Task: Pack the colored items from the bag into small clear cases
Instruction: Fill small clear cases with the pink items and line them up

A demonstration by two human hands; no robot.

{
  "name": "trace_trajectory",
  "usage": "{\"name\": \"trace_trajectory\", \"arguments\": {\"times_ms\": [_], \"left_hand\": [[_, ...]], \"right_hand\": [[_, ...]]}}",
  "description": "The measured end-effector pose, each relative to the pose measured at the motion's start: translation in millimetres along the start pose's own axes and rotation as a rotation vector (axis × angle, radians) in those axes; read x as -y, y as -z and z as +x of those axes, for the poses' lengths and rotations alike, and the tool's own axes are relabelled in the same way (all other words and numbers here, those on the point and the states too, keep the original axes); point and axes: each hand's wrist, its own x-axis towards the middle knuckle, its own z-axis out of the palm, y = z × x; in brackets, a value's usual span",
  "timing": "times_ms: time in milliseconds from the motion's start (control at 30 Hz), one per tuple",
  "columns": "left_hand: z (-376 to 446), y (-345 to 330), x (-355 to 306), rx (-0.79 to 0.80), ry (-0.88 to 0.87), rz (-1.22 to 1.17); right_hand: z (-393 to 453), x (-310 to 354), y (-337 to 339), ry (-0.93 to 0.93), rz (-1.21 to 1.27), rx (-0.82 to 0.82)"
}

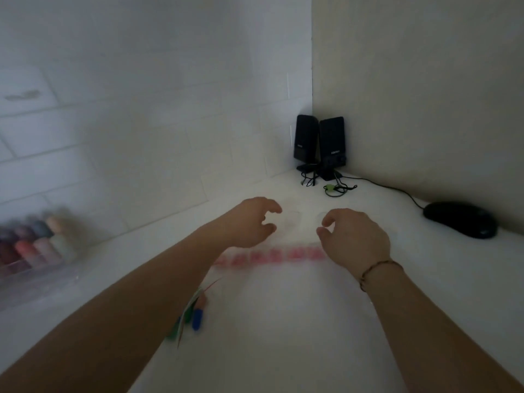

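Both hands (300,225) near pink row (269,256); grip unclear.

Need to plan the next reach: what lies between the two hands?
In the head view, faint clear cases lie on the white table between the left hand and right hand; blur hides details.

Single head-worn view, wide-angle, edges bowed. Looks forward and down over white counter (283,350) toward room corner where tiled wall (141,123) meets plain wall (425,80). Both forearms enter from bottom edge, left hand (252,222) and right hand (354,236) near frame centre. Speakers (319,146) in corner farthest off. Picture dim, motion-blurred. No second view to overlap.
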Motion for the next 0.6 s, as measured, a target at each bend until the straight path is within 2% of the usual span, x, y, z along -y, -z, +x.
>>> {"name": "trace_trajectory", "arguments": {"times_ms": [67, 200, 300, 400, 500, 600], "left_hand": [[23.3, -10.3, -1.0, 0.006, 0.012, 0.040], [53.4, -31.9, -3.1, 0.015, 0.015, 0.058], [62.9, -43.1, -3.4, 0.057, 0.026, 0.129], [61.6, -42.0, -6.4, 0.032, 0.033, 0.145], [42.3, -24.4, -17.9, 0.037, -0.020, 0.007], [4.5, 2.7, -27.7, 0.013, -0.054, -0.228]], "right_hand": [[-0.1, -0.6, 5.4, -0.025, 0.005, -0.063], [-2.2, 0.5, 5.7, -0.009, -0.048, -0.086], [-3.3, 2.1, 5.7, 0.001, -0.067, -0.114], [-5.1, 4.2, 6.3, 0.008, -0.071, -0.137], [-6.3, 5.6, 7.2, 0.063, -0.075, -0.156], [-11.2, 13.4, 0.4, 0.267, 0.003, -0.176]]}}
